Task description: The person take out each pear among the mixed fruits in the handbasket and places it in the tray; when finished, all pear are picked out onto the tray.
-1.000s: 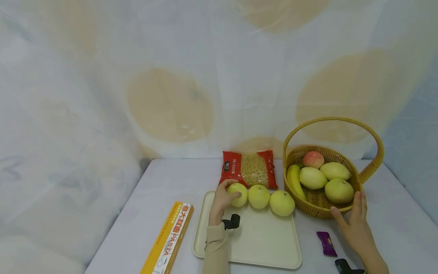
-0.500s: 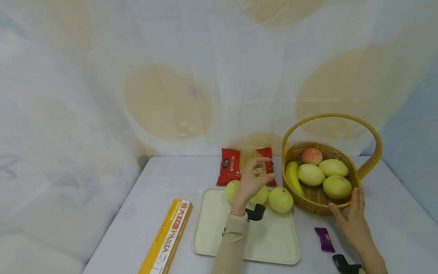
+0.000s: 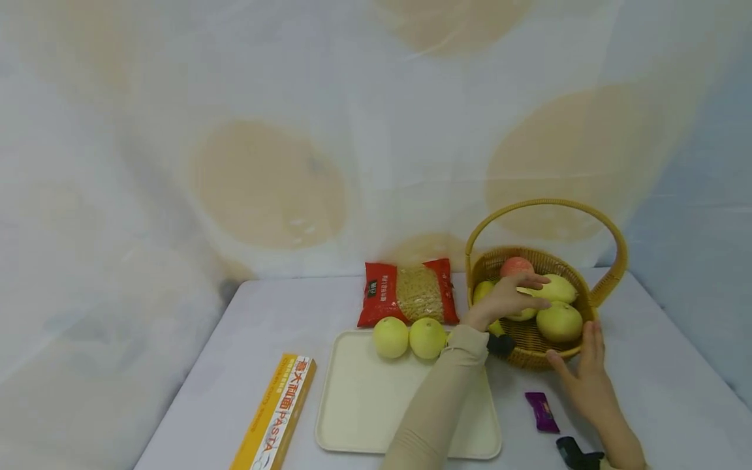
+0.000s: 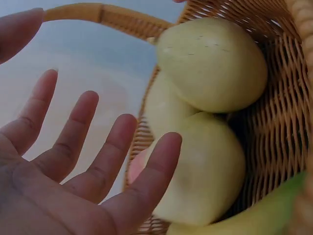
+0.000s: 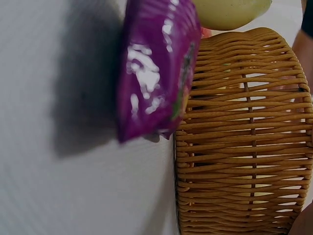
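Observation:
My left hand [image 3: 510, 300] is over the wicker basket [image 3: 525, 358], its fingers spread with nothing held. In the basket lie a peach [image 3: 518, 266], pale oval fruits [image 3: 555, 287], a round green fruit [image 3: 559, 322] and a banana [image 4: 259, 215]. The left wrist view shows the fingertips close to the pale fruit [image 4: 195, 171]. My right hand [image 3: 595, 378] rests straight fingers against the basket's front right side, thumb apart. Two round yellow-green fruits [image 3: 390, 337] sit at the far edge of the cream tray [image 3: 376, 405]; a third is mostly hidden by the left sleeve.
A purple-wrapped snack [image 3: 542, 412] lies by the right wrist. Behind the tray is a red bag of pasta [image 3: 408, 292]; a yellow-and-white pasta box [image 3: 275, 414] lies on the left. The basket's tall handle [image 3: 549, 202] arches above the fruit.
My left hand has left the leftmost round fruit on the tray and swung right, across the other fruits, to above the basket. The right hand stays at the basket; the view has shifted slightly.

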Tool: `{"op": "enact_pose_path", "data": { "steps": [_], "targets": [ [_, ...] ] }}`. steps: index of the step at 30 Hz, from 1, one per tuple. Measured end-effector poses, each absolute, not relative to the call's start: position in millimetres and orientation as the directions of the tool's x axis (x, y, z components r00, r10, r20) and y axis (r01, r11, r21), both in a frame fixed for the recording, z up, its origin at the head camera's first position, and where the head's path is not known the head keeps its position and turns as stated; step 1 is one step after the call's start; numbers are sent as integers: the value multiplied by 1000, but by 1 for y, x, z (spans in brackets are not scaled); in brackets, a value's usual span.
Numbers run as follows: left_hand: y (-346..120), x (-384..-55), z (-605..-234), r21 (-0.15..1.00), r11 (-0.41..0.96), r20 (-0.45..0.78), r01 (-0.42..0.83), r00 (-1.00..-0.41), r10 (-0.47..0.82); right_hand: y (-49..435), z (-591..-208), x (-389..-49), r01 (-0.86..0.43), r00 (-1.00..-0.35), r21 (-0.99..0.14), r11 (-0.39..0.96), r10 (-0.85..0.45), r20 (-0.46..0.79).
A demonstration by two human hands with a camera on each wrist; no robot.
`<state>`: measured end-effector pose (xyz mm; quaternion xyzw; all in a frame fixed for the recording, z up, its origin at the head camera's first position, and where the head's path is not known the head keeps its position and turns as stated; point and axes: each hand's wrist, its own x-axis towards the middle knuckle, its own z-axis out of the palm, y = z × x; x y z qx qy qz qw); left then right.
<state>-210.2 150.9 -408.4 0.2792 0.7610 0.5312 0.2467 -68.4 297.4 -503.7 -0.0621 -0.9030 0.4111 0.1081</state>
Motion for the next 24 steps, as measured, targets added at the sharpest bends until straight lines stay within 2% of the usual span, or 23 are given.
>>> {"op": "enact_pose_path", "data": {
  "steps": [4, 8, 14, 24],
  "targets": [
    [174, -215, -412, 930, 347, -149, 126, -731, 666, 297, -503, -69, 25, -969, -761, 649, 201, 140],
    [191, -212, -417, 901, 423, -233, 99, -711, 663, 297, -502, -68, 35, -969, -759, 650, 209, 135],
    [202, -209, -424, 869, 464, -229, 172, -692, 685, 295, -498, -67, 26, -969, -750, 661, 200, 143],
    [212, -205, -433, 790, 574, -221, 215, -773, 594, 295, -500, -67, 43, -969, -738, 673, 207, 132]
  ]
}}
